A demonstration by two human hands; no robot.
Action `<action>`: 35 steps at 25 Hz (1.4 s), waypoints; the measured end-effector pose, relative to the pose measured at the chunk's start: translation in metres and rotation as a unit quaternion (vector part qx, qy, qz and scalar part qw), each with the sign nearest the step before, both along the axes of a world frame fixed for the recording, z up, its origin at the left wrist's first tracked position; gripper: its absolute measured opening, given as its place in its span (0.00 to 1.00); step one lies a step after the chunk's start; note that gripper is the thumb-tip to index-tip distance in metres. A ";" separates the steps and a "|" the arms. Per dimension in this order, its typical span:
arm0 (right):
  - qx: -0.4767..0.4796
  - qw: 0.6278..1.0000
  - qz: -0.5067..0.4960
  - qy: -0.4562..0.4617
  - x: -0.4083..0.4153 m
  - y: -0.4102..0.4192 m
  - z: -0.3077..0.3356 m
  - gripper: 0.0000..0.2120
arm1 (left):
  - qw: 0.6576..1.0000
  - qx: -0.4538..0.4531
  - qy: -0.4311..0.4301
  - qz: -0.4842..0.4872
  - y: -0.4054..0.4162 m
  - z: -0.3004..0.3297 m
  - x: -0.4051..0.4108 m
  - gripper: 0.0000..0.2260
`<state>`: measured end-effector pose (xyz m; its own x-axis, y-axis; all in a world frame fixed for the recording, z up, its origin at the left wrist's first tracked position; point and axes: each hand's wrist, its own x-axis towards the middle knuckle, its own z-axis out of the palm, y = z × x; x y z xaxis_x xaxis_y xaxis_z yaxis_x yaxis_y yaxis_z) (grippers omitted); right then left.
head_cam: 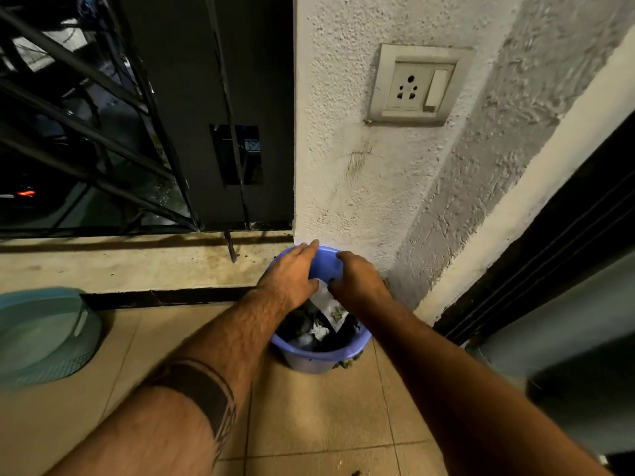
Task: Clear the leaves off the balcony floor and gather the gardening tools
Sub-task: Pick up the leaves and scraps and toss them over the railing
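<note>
Leaves: a few small dark bits [355, 472] lie on the tiled balcony floor [326, 413] at the bottom edge of the view; whether they are leaves I cannot tell. No gardening tools show.
Bucket: a blue plastic bucket [319, 359] stands on the floor in the corner, just beside the white textured wall [360, 173], likely set there as the bin for what gets swept up.
Bucket contents: dark matter and a white sheet [326, 298] carrying greenish bits, tipped down into the bucket, probably so the debris slides off.
Left hand [292, 276]: over the bucket's far rim, fingers mostly straight, thumb near the sheet's upper edge; a firm grip is not clear.
Right hand [357, 281]: fingers curled, seemingly pinching the sheet's other side; the contact is partly hidden.
Teal tub [44, 334]: upturned on the floor, well apart to the left.
Wall socket [417, 85]: with its switch, above the bucket.
Writing: no brand or label can be read anywhere.
</note>
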<state>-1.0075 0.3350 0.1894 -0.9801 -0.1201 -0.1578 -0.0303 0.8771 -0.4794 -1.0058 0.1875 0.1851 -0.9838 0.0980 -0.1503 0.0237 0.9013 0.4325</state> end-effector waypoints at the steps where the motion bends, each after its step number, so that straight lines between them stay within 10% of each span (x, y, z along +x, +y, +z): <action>1: 0.006 1.000 0.013 0.010 0.006 0.000 0.016 0.30 | 1.000 -0.008 0.003 0.000 0.000 0.015 0.005 0.38; 21: -0.096 0.979 0.129 0.123 0.115 -0.077 0.708 0.49 | 0.960 0.021 0.170 0.223 -0.143 0.714 0.202 0.47; 35: -0.160 0.881 0.427 0.123 0.296 -0.247 0.816 0.41 | 0.863 0.014 0.184 0.470 -0.235 0.813 0.519 0.40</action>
<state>-0.7111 0.0883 1.0057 -0.5105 -0.8306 0.2224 -0.7516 0.3054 -0.5846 -0.4865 -0.0480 0.9980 -0.6108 -0.7715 0.1778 -0.5728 0.5856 0.5736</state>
